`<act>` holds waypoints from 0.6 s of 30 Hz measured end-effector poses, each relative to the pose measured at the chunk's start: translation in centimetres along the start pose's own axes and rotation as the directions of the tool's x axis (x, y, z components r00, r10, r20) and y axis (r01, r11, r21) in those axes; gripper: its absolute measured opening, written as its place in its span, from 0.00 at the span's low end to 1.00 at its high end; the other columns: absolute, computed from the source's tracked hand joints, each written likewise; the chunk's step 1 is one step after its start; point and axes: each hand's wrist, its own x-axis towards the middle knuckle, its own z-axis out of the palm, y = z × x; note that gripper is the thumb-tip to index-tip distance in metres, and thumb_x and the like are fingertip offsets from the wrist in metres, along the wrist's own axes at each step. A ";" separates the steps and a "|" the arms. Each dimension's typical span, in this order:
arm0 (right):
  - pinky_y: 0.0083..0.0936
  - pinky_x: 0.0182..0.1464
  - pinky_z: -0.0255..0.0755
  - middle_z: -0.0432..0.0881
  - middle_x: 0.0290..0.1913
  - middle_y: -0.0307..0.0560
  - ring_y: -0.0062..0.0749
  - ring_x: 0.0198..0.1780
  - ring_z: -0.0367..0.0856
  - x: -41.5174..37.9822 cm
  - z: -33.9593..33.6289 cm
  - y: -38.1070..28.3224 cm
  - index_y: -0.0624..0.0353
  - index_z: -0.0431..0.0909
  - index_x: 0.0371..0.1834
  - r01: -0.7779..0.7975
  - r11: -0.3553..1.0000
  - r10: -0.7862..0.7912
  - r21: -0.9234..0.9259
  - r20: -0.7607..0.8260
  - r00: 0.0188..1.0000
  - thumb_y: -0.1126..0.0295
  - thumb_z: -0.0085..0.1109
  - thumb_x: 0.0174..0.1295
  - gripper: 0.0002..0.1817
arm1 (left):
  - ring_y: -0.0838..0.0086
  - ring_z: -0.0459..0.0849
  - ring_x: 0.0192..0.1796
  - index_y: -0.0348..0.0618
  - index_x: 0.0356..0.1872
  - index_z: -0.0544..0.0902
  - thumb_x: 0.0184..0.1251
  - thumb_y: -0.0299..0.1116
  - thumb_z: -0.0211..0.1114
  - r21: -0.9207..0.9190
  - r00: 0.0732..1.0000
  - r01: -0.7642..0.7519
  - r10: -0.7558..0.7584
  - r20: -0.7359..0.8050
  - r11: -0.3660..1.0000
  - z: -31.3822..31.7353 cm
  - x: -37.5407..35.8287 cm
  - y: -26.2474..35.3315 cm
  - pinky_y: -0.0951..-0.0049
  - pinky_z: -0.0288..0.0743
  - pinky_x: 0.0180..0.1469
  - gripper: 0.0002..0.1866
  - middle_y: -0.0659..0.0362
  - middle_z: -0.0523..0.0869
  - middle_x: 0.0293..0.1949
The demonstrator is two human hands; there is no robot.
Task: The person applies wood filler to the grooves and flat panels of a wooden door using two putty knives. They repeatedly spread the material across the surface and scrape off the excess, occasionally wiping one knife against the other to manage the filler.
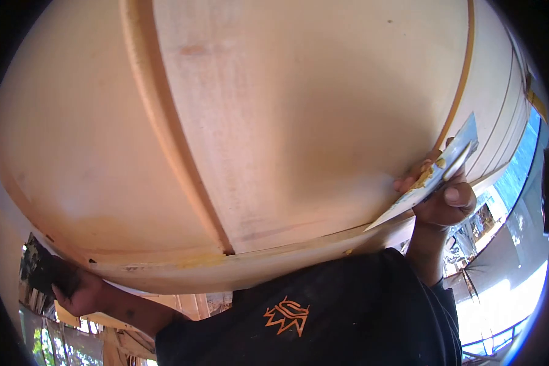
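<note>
My right hand [446, 198] is closed round a flat putty spreader [418, 192], its thumb on the near side. Yellowish-brown putty [431, 172] is smeared along the spreader's face. The blade overlaps the lower right part of a large cream-coloured panelled surface [329, 122] in this view. Far to the left, my left hand [79, 287] grips a dark, flat piece [39, 265] with a rough-looking edge; what kind of thing it is I cannot tell. That hand is close to the lower left edge of the panelled surface.
A raised brown strip [171, 128] runs down the panel, and a thinner strip [463, 61] curves along its right. The lower edge [207, 263] crosses just above my black shirt [348, 317]. Blue sheeting [521, 161] and bright outdoor ground lie at the right, wooden posts [113, 344] lower left.
</note>
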 end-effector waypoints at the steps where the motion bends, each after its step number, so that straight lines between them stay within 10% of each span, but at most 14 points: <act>1: 0.59 0.58 0.64 0.70 0.55 0.65 0.65 0.53 0.74 0.1 0.2 0.1 0.74 0.58 0.63 0.001 1.000 -0.001 0.016 -0.007 1.000 0.75 0.50 0.48 0.34 | 0.51 0.71 0.59 0.24 0.55 0.69 0.57 0.27 0.54 -0.002 1.000 -0.003 0.003 -0.003 1.000 -0.1 0.3 0.2 0.53 0.61 0.65 0.24 0.40 0.72 0.57; 6: 0.58 0.57 0.65 0.69 0.54 0.65 0.62 0.53 0.73 -1.0 1.6 0.0 0.75 0.58 0.61 0.037 0.998 -0.034 0.051 -0.063 0.997 0.74 0.51 0.47 0.34 | 0.52 0.71 0.59 0.22 0.54 0.69 0.61 0.26 0.54 0.012 0.992 0.107 -0.107 0.061 0.994 5.6 -1.8 3.4 0.55 0.66 0.62 0.22 0.38 0.72 0.56; 7: 0.57 0.58 0.64 0.69 0.54 0.64 0.60 0.53 0.73 -1.3 2.0 0.0 0.75 0.58 0.61 0.050 0.997 -0.047 0.059 -0.060 0.997 0.74 0.51 0.46 0.34 | 0.52 0.74 0.56 0.22 0.54 0.69 0.60 0.27 0.56 -0.154 0.732 0.516 -0.341 0.589 0.843 4.1 -0.8 5.3 0.55 0.70 0.58 0.23 0.39 0.73 0.56; 12: 0.53 0.59 0.63 0.68 0.55 0.61 0.56 0.56 0.70 -5.9 0.8 -1.3 0.72 0.59 0.61 0.080 0.995 -0.087 -0.059 -0.130 0.988 0.75 0.53 0.45 0.35 | 0.67 0.80 0.38 0.28 0.46 0.74 0.42 0.29 0.63 0.636 0.538 0.011 -0.541 0.647 0.772 16.2 -9.6 8.3 0.71 0.72 0.42 0.25 0.48 0.81 0.36; 18: 0.57 0.64 0.59 0.65 0.62 0.65 0.61 0.62 0.66 -7.0 -0.3 -1.5 0.71 0.54 0.66 0.112 0.993 -0.112 -0.029 0.000 0.994 0.75 0.51 0.42 0.40 | 0.69 0.80 0.22 0.35 0.34 0.79 0.43 0.26 0.64 0.607 0.071 -0.527 -0.681 0.729 0.595 22.6 -9.5 9.0 0.76 0.69 0.28 0.13 0.54 0.81 0.21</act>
